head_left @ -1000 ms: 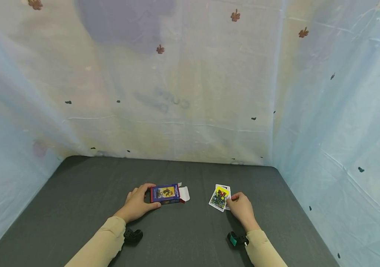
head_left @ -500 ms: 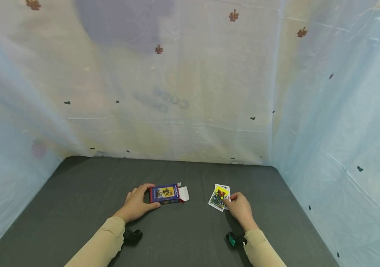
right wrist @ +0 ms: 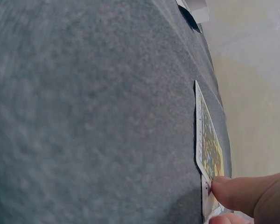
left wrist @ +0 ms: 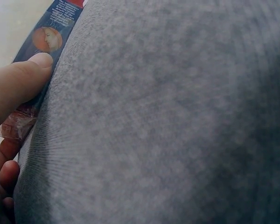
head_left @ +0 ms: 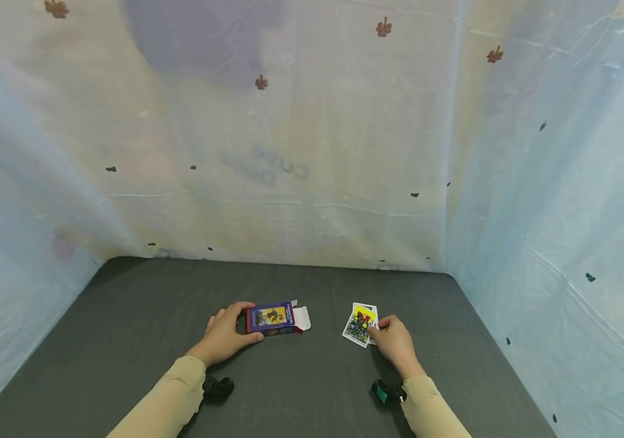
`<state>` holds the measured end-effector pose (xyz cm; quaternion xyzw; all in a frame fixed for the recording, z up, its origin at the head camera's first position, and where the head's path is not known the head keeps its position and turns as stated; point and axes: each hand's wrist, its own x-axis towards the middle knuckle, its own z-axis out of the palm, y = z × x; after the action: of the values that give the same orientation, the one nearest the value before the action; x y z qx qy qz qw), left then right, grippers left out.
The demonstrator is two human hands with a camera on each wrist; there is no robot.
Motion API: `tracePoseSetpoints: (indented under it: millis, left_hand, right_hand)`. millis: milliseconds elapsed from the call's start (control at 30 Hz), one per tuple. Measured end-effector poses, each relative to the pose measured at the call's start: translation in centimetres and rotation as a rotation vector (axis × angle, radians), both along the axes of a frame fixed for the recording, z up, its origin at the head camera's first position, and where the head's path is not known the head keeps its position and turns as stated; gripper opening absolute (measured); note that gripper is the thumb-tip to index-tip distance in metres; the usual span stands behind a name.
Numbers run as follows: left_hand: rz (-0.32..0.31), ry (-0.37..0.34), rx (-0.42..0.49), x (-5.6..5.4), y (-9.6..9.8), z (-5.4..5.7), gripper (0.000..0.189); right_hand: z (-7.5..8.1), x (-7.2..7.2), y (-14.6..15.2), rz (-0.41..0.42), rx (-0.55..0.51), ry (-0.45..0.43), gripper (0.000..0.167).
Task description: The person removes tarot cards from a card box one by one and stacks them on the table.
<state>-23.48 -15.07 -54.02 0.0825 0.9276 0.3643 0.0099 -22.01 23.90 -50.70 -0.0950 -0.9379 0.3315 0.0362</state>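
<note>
My left hand holds a small blue and red card box lying on the table, with the thumb on the near side. The box's right end is open and its white flap sticks out. In the left wrist view the thumb presses the blue side beside a round portrait. To the right, tarot-like picture cards lie overlapping, a yellow one on top. My right hand pinches their right edge. In the right wrist view the thumb lies on the top card, with a fingertip below; the other fingers are hidden.
A dark grey cloth covers the table. Pale plastic sheeting with leaf marks hangs behind and at both sides. Each wrist carries a black strap, the right strap having a green patch.
My right thumb has slid slightly left, further onto the top card, within the first half second. The left hand and the box stay put.
</note>
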Motion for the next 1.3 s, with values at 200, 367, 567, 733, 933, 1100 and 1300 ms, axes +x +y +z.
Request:
tracePoseSetpoints:
  millis: [200,367,567,733,933,1100,1300]
  left_hand:
    - [-0.007,0.0,0.012,0.0,-0.07,-0.04,0.083]
    - [-0.007,0.001,0.01,-0.04,-0.13,-0.15,0.083]
    - [-0.005,-0.006,0.006,-0.01,-0.08,-0.18,0.085]
    - [-0.008,-0.003,0.01,-0.04,-0.08,-0.14,0.084]
    - [-0.008,0.0,0.006,-0.09,-0.12,-0.25,0.085]
    - [-0.007,0.005,0.005,-0.18,-0.19,-0.4,0.085]
    - [-0.01,0.007,0.003,0.0,-0.12,-0.1,0.083]
  right_hand:
    - [-0.1,-0.55,0.41,-0.028,0.027,-0.021,0.03]
    - [-0.25,-0.82,0.58,-0.039,0.041,-0.038,0.029]
    - [-0.21,-0.74,0.6,-0.034,0.042,-0.05,0.03]
    - [-0.1,-0.72,0.63,-0.008,0.033,-0.059,0.035]
    - [-0.13,-0.86,0.56,-0.027,0.054,-0.057,0.031]
    - [-0.12,-0.83,0.48,-0.036,0.062,-0.055,0.028]
    - [-0.15,-0.89,0.44,-0.042,0.069,-0.051,0.024]
